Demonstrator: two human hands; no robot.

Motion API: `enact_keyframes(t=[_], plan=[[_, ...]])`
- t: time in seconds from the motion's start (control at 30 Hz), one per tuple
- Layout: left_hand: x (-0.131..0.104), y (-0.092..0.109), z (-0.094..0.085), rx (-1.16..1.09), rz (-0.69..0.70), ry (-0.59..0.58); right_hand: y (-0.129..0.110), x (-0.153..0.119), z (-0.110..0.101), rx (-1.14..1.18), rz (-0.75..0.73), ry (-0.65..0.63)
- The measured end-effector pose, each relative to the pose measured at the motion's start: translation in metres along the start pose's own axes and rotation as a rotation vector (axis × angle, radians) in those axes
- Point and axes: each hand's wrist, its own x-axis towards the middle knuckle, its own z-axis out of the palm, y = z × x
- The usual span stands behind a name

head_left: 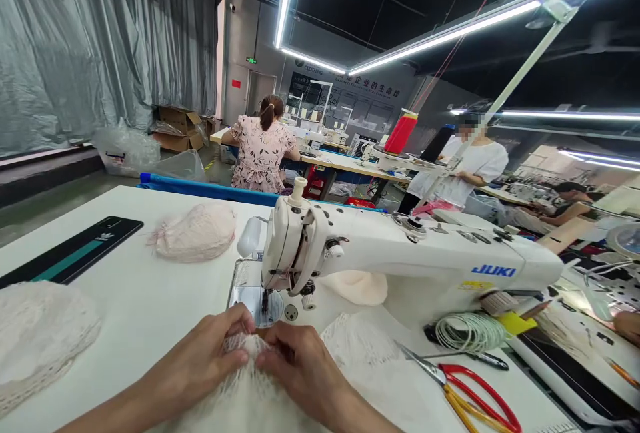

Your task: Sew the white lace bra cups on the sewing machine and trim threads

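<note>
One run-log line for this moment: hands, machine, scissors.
left hand: pinching white fabric | right hand: pinching same fabric | sewing machine: ahead of both hands | scissors: lying to their right

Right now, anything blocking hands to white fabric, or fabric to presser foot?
Nothing visible: left hand and right hand hold the white fabric directly; no separate object shows between it and the presser foot.

Lighting: white strip lights [286,0] overhead, clipped to glare; ceiling [360,13] near black. Table [150,306] bright, fairly even; soft shadow beneath the machine [410,246]. Curtain [65,53] shows dull sheen. Wide-angle stretch toward edges. Lettering [493,272] legible; cloth [240,400] at bottom blurred, far background soft.
</note>
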Motion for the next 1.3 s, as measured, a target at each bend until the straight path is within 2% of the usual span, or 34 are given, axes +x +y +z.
enact_keyframes(t=[0.13, 0.3, 0.4, 0.5, 0.7, 0.77, 0.83, 1.0, 1.07, 1.17, 1.23, 1.3], plan=[[-0.005, -0.010, -0.001, 0.153, -0.013, 0.084, 0.011, 0.004, 0.004, -0.135, -0.080, 0.042], [-0.027, -0.010, -0.001, 0.337, 0.153, 0.187, 0.023, 0.003, 0.008, -0.209, -0.160, 0.061], [-0.037, -0.010, -0.003, 0.422, 0.073, 0.211, 0.026, 0.002, 0.012, -0.238, -0.199, 0.075], [-0.042, -0.006, -0.009, 0.453, 0.015, 0.171, 0.027, 0.001, 0.013, -0.269, -0.224, 0.092], [-0.037, 0.013, -0.014, 0.245, 0.236, -0.067, 0.028, 0.003, 0.012, -0.308, -0.259, 0.093], [-0.034, 0.012, -0.015, 0.262, 0.222, -0.145, 0.028, 0.003, 0.011, -0.313, -0.268, 0.088], [-0.032, 0.006, -0.019, 0.350, 0.172, -0.164, 0.027, 0.002, 0.010, -0.312, -0.275, 0.086], [-0.035, -0.011, -0.037, 0.970, -0.067, 0.015, 0.027, 0.000, 0.010, -0.300, -0.276, 0.089], [-0.035, -0.008, -0.037, 1.061, -0.055, 0.136, 0.027, 0.000, 0.012, -0.301, -0.267, 0.092], [-0.026, 0.004, -0.021, 0.828, 0.122, 0.276, 0.027, 0.002, 0.013, -0.314, -0.248, 0.096], [-0.016, 0.011, -0.005, 0.589, 0.162, 0.243, 0.027, 0.003, 0.012, -0.325, -0.240, 0.094], [-0.005, 0.014, 0.008, 0.400, 0.078, 0.153, 0.026, 0.004, 0.011, -0.334, -0.238, 0.088]])
